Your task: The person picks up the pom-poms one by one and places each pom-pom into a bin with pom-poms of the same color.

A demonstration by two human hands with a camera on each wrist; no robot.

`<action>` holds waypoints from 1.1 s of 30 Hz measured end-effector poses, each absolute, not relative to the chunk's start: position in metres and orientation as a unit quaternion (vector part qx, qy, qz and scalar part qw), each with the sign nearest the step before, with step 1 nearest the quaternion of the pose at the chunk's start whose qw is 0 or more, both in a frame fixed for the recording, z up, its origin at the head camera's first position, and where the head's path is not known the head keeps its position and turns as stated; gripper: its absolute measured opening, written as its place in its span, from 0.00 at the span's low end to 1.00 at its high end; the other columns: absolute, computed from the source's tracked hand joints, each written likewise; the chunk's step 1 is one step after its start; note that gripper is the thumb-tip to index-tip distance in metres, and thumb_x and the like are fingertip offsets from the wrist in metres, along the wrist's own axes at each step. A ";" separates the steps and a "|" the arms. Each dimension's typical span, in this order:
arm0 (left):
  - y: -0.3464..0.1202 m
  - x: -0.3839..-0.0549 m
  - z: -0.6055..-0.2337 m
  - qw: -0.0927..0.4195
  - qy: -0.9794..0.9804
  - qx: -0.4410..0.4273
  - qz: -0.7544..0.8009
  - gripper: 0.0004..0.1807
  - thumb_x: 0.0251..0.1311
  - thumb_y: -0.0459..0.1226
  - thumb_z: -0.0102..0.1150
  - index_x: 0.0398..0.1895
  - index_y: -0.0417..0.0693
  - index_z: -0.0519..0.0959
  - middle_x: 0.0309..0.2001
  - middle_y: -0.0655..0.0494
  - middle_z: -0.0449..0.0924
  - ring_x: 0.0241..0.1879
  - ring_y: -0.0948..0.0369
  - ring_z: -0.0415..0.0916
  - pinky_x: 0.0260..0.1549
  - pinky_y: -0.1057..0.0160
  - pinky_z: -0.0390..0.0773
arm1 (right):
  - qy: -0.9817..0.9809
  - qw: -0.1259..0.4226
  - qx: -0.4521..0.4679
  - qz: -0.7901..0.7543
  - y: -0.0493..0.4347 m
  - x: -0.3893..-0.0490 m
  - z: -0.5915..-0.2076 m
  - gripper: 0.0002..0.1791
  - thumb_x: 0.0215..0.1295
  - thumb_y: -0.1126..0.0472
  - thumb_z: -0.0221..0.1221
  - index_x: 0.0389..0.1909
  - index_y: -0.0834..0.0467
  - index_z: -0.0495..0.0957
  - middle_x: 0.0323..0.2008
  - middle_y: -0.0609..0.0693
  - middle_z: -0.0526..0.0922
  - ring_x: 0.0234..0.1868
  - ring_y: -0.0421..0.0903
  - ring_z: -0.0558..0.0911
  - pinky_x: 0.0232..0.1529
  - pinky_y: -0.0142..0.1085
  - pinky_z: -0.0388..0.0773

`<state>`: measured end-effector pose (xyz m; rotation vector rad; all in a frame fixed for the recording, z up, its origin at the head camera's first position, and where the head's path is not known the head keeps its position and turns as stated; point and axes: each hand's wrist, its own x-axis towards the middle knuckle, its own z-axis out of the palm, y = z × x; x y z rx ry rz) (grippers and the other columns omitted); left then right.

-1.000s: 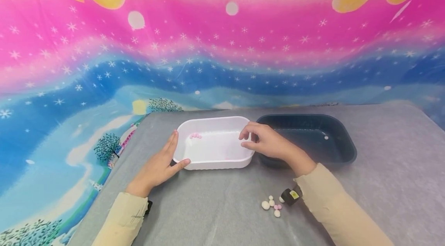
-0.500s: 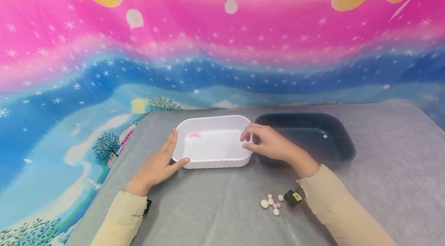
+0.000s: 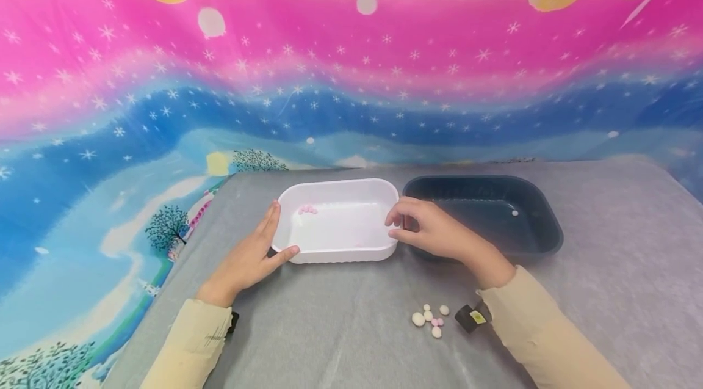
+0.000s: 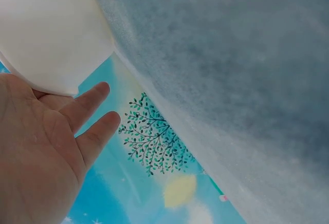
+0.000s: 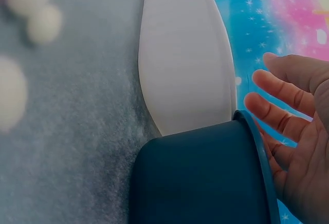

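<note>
My left hand (image 3: 241, 264) rests against the left end of a white plastic basin (image 3: 343, 256), fingers straight along its side and thumb over the front rim. Several small pink balls (image 3: 307, 210) lie at the basin's back left, with a faint pink spot near its front right. My right hand (image 3: 439, 230) hovers over the rims where the white and dark basins meet, thumb and fingers loosely bent and apart. Nothing shows between them in the right wrist view. Beside it stands a dark blue-grey basin (image 3: 553, 236) with one small white ball (image 3: 514, 214) inside.
Several white balls (image 3: 418, 319) and a pair of pink ones (image 3: 437, 322) lie on the grey cloth (image 3: 340, 316) in front of the basins, near the camera on my right wrist (image 3: 470, 318). A printed backdrop (image 3: 351, 71) hangs behind the table.
My right hand has drifted slightly right, away from the white basin's inside toward the dark one. The left hand keeps its place on the white basin. The head view has shifted a little.
</note>
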<state>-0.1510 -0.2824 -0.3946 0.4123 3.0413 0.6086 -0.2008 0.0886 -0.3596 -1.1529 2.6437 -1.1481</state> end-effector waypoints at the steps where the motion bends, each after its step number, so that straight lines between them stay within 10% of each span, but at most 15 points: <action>1: -0.282 -0.151 -0.395 0.005 0.972 0.133 0.194 0.54 0.67 0.63 0.49 0.80 0.46 0.34 0.81 0.48 0.32 0.78 0.45 0.45 0.71 0.42 0.60 | 0.852 0.016 -0.371 -0.370 0.089 -0.200 -0.360 0.07 0.63 0.61 0.66 0.40 0.57 0.82 0.31 0.44 0.75 0.32 0.39 0.73 0.34 0.33 0.75; 33: -0.282 -0.150 -0.393 0.000 0.977 0.127 0.173 0.54 0.66 0.65 0.48 0.80 0.46 0.36 0.82 0.50 0.33 0.80 0.49 0.38 0.74 0.35 0.47 | 0.853 0.001 -0.398 -0.339 0.100 -0.172 -0.354 0.06 0.66 0.59 0.65 0.41 0.53 0.82 0.35 0.44 0.77 0.35 0.43 0.74 0.37 0.36 0.75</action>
